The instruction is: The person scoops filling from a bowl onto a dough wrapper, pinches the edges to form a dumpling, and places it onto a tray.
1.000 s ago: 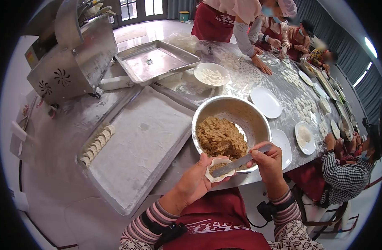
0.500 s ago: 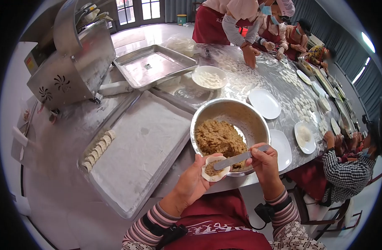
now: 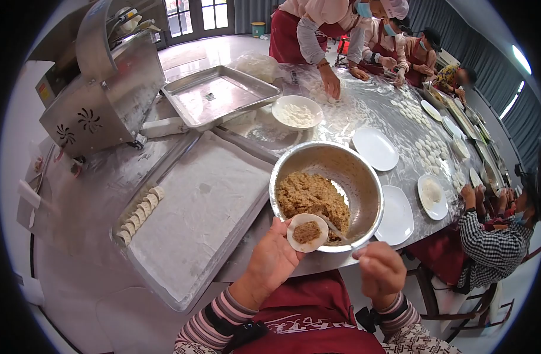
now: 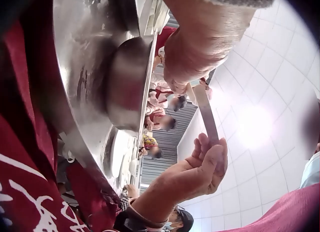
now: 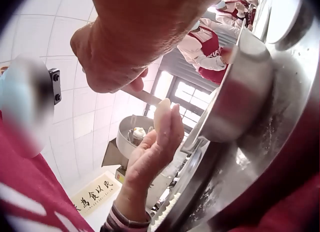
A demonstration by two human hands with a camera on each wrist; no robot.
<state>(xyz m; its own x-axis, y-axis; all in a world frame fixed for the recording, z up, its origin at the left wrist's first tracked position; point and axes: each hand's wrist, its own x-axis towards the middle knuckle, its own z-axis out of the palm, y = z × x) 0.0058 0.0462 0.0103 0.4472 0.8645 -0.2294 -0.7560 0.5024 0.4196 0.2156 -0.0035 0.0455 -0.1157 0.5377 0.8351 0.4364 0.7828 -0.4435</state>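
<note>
A round dumpling wrapper point(image 3: 322, 238) with a patch of brown filling point(image 3: 306, 232) at its middle lies in my left hand point(image 3: 269, 261), held between thumb and fingers at its edge. My right hand point(image 3: 383, 269) grips the end of a flat metal spatula point(image 4: 206, 112). In the head view the blade points up and left, past the wrapper's right side and over the bowl's near rim. Just beyond both hands stands a steel bowl point(image 3: 368, 177), with a mound of brown minced filling point(image 3: 311, 194) at its left.
Left of the bowl is a floured tray point(image 3: 199, 200) with a row of folded dumplings point(image 3: 141, 213). Farther back are an empty metal tray point(image 3: 220, 91), a flour bowl point(image 3: 297, 112) and a steel machine point(image 3: 105, 88). White plates point(image 3: 375, 148) stand right. Other people work around the table.
The spatula has come off the filling on the wrapper, and my right hand has moved down toward my body. The wrapper now faces up more fully. A person opposite has shifted their hands.
</note>
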